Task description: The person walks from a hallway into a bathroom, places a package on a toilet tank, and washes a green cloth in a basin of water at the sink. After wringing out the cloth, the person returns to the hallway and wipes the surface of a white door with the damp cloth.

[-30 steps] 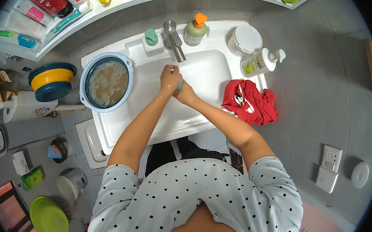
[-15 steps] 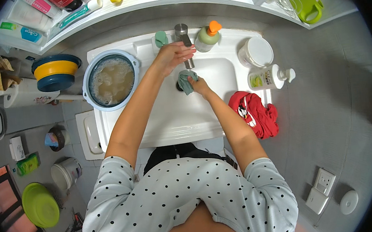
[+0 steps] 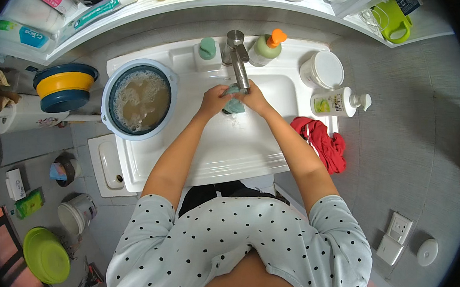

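Observation:
Under the spout of the metal faucet (image 3: 241, 72), a small grey-green cloth (image 3: 234, 106) hangs over the basin of the white sink (image 3: 214, 150). My left hand (image 3: 215, 100) grips the cloth at its left side. Opposite it, my right hand (image 3: 254, 98) holds the right side, its fingers partly behind the spout. Below the cloth, a light splash of water shows on the basin. The drain is mostly hidden by the cloth.
A blue basin (image 3: 105, 102) of cloudy, foamy water stands left on the sink. Around the rim are a green soap bottle (image 3: 263, 53), a white tub (image 3: 323, 70), a white pump bottle (image 3: 335, 103) and red clothing (image 3: 326, 146). A white shelf (image 3: 218, 9) overhangs the back.
My left hand has come down from the faucet handle to the cloth. Both hands now hold the cloth below the spout. The faucet handle appears shifted, and the view has moved slightly.

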Action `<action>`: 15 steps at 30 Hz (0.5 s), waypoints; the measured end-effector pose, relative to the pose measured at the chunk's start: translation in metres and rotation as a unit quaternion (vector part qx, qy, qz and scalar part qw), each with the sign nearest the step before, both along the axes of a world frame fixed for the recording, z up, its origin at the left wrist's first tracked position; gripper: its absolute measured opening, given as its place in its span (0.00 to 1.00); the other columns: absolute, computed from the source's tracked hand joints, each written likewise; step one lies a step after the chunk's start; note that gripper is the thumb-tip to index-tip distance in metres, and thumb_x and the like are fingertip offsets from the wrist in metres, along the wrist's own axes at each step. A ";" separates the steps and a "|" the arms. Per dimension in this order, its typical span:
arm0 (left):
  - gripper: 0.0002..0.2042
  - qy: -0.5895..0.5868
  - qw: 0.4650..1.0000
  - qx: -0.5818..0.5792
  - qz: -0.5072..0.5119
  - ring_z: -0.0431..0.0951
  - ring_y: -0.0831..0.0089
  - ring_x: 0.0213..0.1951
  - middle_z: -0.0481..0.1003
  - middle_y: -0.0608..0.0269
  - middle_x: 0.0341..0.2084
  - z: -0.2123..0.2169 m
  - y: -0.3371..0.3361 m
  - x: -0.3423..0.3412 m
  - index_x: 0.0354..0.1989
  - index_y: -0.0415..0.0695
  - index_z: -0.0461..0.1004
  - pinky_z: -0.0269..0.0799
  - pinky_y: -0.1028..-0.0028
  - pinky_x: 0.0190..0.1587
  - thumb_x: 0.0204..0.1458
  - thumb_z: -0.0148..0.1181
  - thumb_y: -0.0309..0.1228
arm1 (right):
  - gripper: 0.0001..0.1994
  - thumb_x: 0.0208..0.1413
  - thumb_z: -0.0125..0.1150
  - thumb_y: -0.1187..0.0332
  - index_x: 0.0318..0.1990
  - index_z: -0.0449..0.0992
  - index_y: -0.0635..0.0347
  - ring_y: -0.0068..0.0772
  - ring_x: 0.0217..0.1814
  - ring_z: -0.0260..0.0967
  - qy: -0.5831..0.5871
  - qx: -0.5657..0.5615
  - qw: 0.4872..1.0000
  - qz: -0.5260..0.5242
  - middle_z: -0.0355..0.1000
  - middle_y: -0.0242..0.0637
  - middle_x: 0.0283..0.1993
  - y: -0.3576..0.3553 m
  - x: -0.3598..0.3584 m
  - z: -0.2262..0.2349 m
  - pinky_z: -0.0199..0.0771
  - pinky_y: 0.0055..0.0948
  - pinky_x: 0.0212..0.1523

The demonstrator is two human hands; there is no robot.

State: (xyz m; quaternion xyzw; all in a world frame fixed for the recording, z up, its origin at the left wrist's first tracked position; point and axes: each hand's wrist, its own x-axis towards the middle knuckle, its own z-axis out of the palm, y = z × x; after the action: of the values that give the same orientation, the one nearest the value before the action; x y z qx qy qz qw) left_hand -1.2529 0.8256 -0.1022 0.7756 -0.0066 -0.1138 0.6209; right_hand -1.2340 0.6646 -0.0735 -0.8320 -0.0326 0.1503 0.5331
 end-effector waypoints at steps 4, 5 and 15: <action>0.12 0.178 0.978 -0.111 -0.002 0.73 0.70 0.40 0.74 0.60 0.35 -0.009 0.014 -0.001 0.40 0.40 0.70 0.68 0.73 0.43 0.53 0.47 0.34 | 0.13 0.47 0.58 0.64 0.39 0.72 0.61 0.25 0.36 0.67 0.137 0.101 0.985 -0.019 0.70 0.32 0.35 -0.007 0.001 0.001 0.67 0.23 0.38; 0.13 0.210 0.964 -0.163 0.030 0.72 0.70 0.42 0.73 0.60 0.37 -0.004 0.015 -0.003 0.41 0.40 0.69 0.66 0.71 0.46 0.54 0.45 0.36 | 0.13 0.48 0.58 0.64 0.39 0.72 0.60 0.23 0.36 0.66 0.186 0.109 0.976 -0.043 0.70 0.31 0.35 -0.009 0.001 0.009 0.67 0.22 0.37; 0.14 0.238 0.912 -0.331 0.039 0.68 0.74 0.47 0.70 0.62 0.42 0.023 0.025 -0.019 0.45 0.42 0.66 0.61 0.70 0.52 0.53 0.46 0.36 | 0.17 0.48 0.60 0.59 0.36 0.72 0.66 0.26 0.26 0.67 -0.097 -0.173 0.980 0.027 0.69 0.31 0.25 -0.021 -0.011 0.005 0.67 0.23 0.28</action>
State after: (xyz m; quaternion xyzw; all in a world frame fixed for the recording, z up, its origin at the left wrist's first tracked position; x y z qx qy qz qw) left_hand -1.2724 0.8509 -0.0794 0.4752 0.1338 -0.2621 0.8292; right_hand -1.2450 0.6433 -0.0688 -0.9211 -0.0799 0.0866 0.3710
